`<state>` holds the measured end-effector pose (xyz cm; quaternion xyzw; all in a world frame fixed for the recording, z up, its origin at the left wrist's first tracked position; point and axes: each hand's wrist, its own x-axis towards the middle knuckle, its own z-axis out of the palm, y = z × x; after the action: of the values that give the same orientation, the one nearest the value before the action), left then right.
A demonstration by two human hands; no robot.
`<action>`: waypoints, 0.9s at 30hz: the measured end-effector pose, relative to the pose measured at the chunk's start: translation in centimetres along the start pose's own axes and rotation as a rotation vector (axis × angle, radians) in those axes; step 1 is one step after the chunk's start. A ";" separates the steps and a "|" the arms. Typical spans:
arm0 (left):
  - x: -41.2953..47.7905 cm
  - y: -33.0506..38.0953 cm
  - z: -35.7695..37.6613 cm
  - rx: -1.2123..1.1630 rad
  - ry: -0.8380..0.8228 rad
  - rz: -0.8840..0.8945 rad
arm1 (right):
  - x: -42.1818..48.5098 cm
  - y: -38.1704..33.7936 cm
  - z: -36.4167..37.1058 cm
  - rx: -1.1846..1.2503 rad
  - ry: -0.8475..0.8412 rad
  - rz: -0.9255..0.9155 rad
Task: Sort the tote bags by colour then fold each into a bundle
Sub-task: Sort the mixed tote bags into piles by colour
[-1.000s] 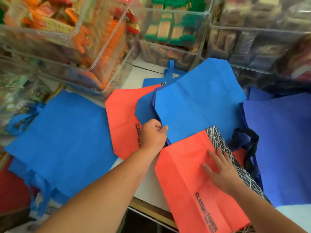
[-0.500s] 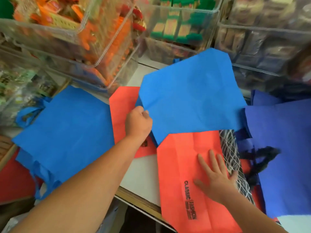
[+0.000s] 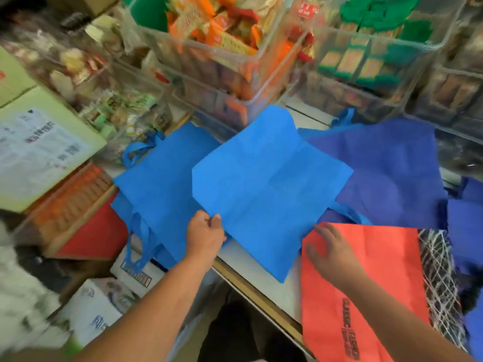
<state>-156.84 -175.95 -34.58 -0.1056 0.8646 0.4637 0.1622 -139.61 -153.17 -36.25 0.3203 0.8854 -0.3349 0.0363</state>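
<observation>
Fingers [image 3: 212, 220] of the left hand [image 3: 205, 237] are curled in tight, thumb against forefinger, pinching the near-left edge of the light blue tote bag [image 3: 266, 189]. Left forearm runs up from the bottom of the view and crosses the worktop's [image 3: 251, 265] front edge, knuckles up. That bag sits mid-worktop, turned like a diamond, with one corner aimed at the front edge and another at the clear bins [image 3: 264, 74] along the back. Whether it lies flat or is raised off the surface, I cannot tell. Its left side overlaps a second light blue tote bag [image 3: 159, 178], spread at the worktop's left edge with its handles [image 3: 138, 244] drooping over the side. Its right side covers part of a dark blue tote bag [image 3: 389, 173] toward the back right corner.

Over to the right hand [image 3: 333, 257]: palm down, fingers [image 3: 322, 231] straight and spread, pressing flat on the top-left corner of the orange tote bag [image 3: 371, 259]. Right forearm comes in from the bottom right of the view and crosses beside the bag's black print. The orange bag lies at the front right of the worktop and hangs over the front edge, its corner right up against the light blue one. Beneath it, along its right side, a black-and-white patterned bag [image 3: 439, 270] peeks out. Snack packets [image 3: 230, 35] fill the bins, all blurred.
</observation>
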 end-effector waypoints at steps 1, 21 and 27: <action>0.2 0.2 -0.3 -0.023 -0.032 0.007 | 0.4 -1.9 0.6 0.056 -0.059 0.018; 15.5 -6.1 -19.0 0.015 0.386 -0.294 | 5.4 -19.5 11.7 -0.031 -0.435 -0.128; 10.3 -3.7 -12.7 0.408 0.135 0.299 | 4.0 -11.6 6.8 -0.141 -0.111 -0.010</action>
<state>-167.42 -188.97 -34.74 0.0278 0.9551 0.2903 0.0518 -150.70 -161.82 -36.01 0.2936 0.9050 -0.2890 0.1063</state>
